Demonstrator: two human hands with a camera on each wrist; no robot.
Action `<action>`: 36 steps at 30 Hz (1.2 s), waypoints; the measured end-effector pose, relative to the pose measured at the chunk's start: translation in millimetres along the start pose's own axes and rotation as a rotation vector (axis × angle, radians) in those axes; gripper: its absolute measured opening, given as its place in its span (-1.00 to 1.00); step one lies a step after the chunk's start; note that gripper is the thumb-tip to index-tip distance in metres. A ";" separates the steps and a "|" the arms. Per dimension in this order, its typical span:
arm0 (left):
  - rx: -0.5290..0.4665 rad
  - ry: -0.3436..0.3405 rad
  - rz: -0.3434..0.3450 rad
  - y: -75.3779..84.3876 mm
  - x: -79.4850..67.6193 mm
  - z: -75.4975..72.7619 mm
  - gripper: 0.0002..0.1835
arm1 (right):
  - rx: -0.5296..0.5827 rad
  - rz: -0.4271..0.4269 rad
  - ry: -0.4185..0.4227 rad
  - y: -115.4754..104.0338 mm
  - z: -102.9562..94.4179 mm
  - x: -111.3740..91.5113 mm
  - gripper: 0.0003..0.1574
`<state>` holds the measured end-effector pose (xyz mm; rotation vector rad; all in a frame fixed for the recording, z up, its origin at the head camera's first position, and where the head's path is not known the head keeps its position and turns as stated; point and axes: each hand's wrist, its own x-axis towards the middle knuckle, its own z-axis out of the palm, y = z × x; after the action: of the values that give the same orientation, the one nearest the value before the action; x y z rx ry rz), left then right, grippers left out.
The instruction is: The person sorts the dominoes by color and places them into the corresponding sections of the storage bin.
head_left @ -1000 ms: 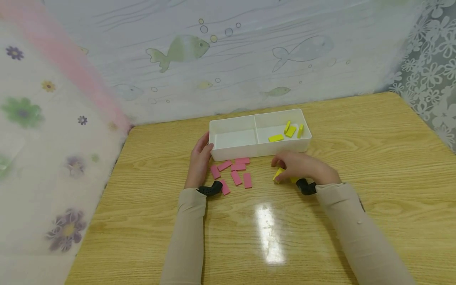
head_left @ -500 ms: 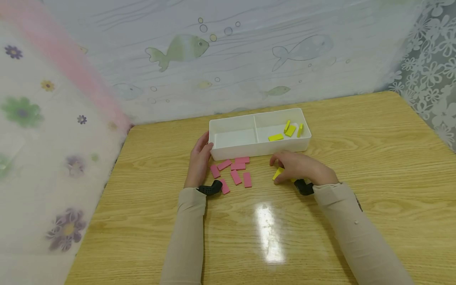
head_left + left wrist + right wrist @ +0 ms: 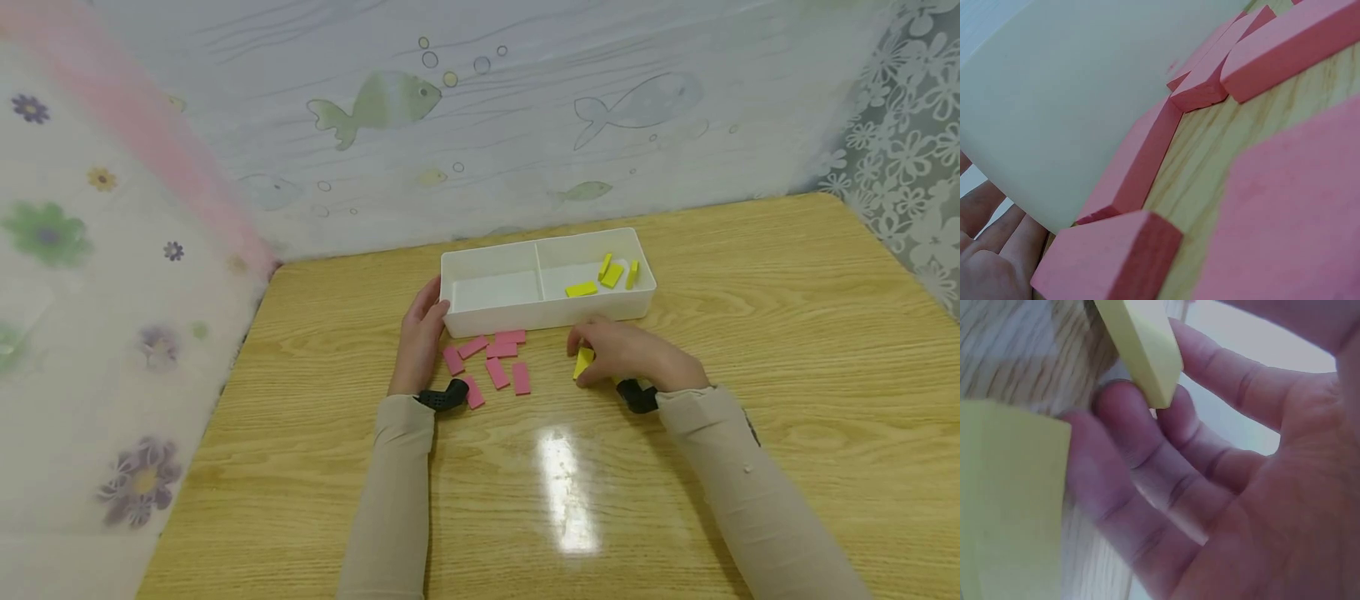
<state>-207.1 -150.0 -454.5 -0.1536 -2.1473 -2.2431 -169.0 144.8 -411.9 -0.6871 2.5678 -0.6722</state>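
Observation:
In the head view, a white two-compartment box (image 3: 517,317) stands on the table. My left hand (image 3: 417,342) rests against its left end, thumb at the front corner; its fingers (image 3: 1007,234) lie along the box's outer side in the left wrist view. Just in front of the box, my right hand (image 3: 633,354) pinches a small yellow block (image 3: 583,363) between thumb and fingers, with the block (image 3: 1147,350) tilted at the fingertips in the right wrist view. Another yellow block (image 3: 1010,500) lies beside that hand's fingers, hidden under the hand in the head view.
Several yellow blocks (image 3: 612,276) lie in the box's right compartment; the left compartment (image 3: 495,292) shows its bare floor. Several pink blocks (image 3: 497,373) are scattered on the wooden table (image 3: 480,500) between the hands. A wall covering with fish (image 3: 397,100) rises behind.
My right hand has shifted slightly left, and the yellow block at its fingertips has turned more upright. The left hand and the box have stayed in place.

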 end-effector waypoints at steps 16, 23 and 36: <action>-0.009 -0.006 0.003 1.2 0.7 0.6 -0.51 | 0.000 -0.032 0.076 4.4 -2.4 3.6 -0.47; -0.006 -0.019 -0.007 10.6 -4.7 2.5 -0.49 | 0.083 0.009 0.095 5.2 -7.5 1.5 -0.36; 0.014 -0.021 -0.010 20.2 -9.6 5.9 -0.53 | 0.062 -0.004 0.116 7.6 -11.9 2.3 -0.44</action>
<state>-195.4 -145.5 -435.1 -0.1670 -2.1783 -2.2414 -179.3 153.4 -406.9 -0.6506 2.6385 -0.8119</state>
